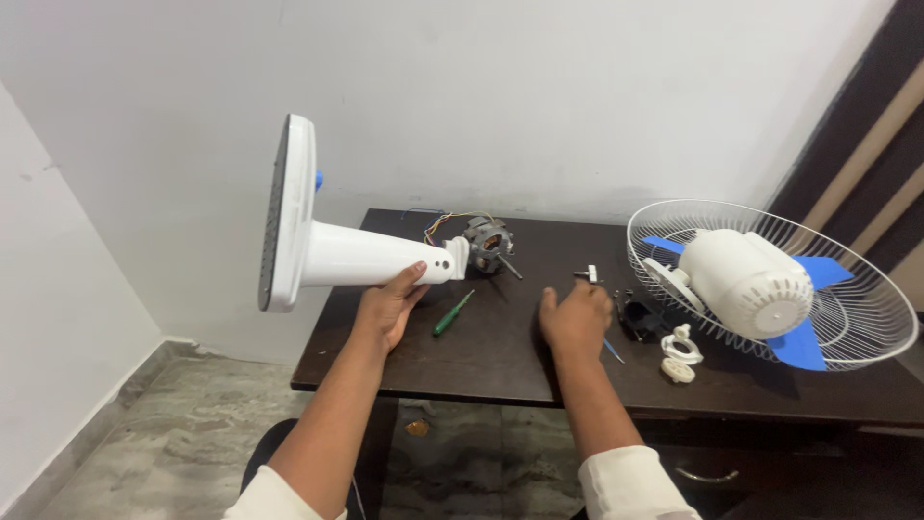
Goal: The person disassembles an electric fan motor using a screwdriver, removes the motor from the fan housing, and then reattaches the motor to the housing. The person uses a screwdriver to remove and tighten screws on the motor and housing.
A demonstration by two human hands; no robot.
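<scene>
Fingers (pixel 412 277) of the left hand (pixel 390 306) are wrapping the white fan stand (pixel 332 253), lifted sideways over the counter (pixel 481 356); its heavy base could be twisting loose, yanking the wired motor (pixel 487 244). Right hand (pixel 575 318) is resting flat, fingers together.

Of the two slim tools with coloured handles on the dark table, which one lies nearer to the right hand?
The blue-handled tool: it lies just beside the right hand. The green-handled screwdriver lies farther off, nearer the left hand, which holds the white fan stand.

Home room, dark desk (pixel 500 356), tiled floor (pixel 144 453)
</scene>
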